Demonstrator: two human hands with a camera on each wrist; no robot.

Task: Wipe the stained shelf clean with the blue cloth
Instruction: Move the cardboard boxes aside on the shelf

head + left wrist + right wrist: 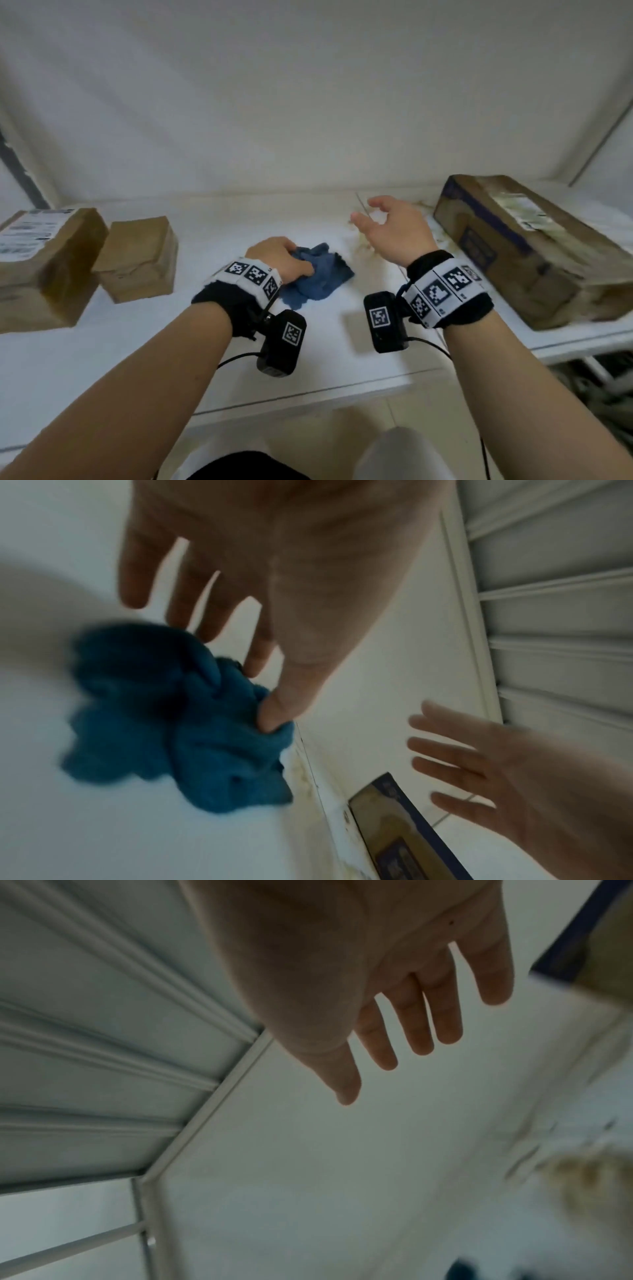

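White shelf (212, 222), broad and flat, backed by a plain white wall (308, 102), with ribbed white panels of the level above overhead in both wrist views. Yellow-brown stains (364, 245) streaked over the shelf at about 1 o'clock from centre, beside a thin seam, reaching toward the long box.

Three cardboard boxes in all. Long box (534, 246) with a dark blue band and a pale label at 3 o'clock, lying slantwise near the shelf's right edge. Labelled box (41, 263) at 9 o'clock, with a smaller plain box (137, 258) just beside it on its right, corners close or touching, hard to tell which.

One blue cloth (317, 275), crumpled, terry-like, with a rough edge, lying on the shelf near centre, just left of the stains at roughly 7 o'clock from them; blurred in the left wrist view.

Two hands, each wrist wearing a black band with black-and-white square markers and a small black camera unit. Left hand (282, 258) down on the cloth's near-left part, thumb pressed into a fold, the other fingers extended to the cloth's far edge with tips hidden, so a true grip cannot be told. Right hand (394, 228) raised over the stained patch at 1 o'clock, between cloth and long box, fingers spread and relaxed, holding nothing, clear of both.
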